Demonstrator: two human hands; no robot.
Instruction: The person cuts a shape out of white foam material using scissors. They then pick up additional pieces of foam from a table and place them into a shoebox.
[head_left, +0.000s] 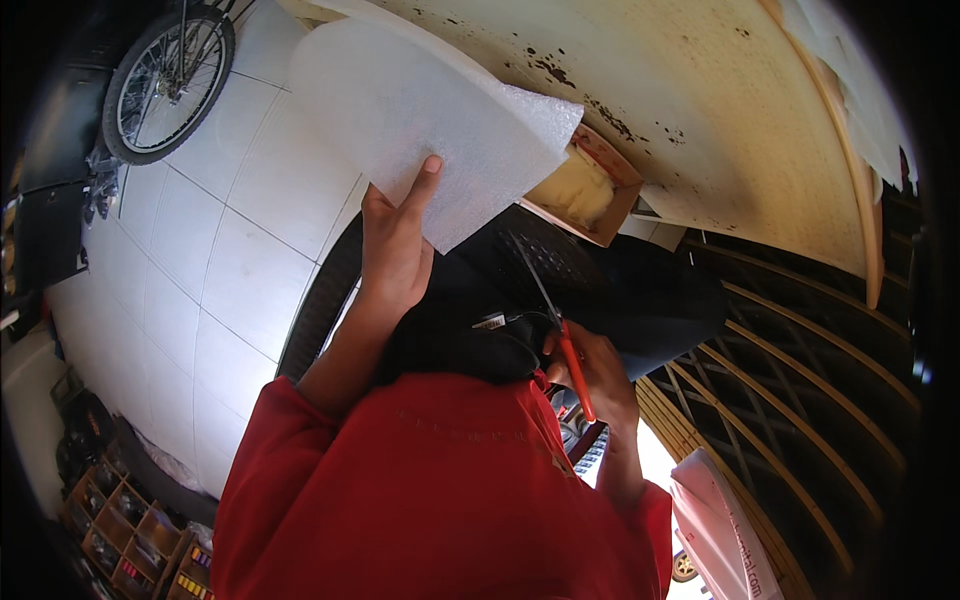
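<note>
My left hand (pixel 398 240) pinched the sheet (pixel 420 110) before me, my right hand's fingers closed round the scissors (pixel 574 366) — blades apart from it, so cutting, done or left, I could not judge.

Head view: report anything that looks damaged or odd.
The yellowish panel beyond the white sheet has dark, ragged patches breaking up its pale surface; whether stains or peeling, I cannot tell.

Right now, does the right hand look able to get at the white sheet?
Probably yes: the left hand holds the white sheet up, and nothing visible blocks its lower edge, though the right hand is occupied with red-handled scissors.
</note>
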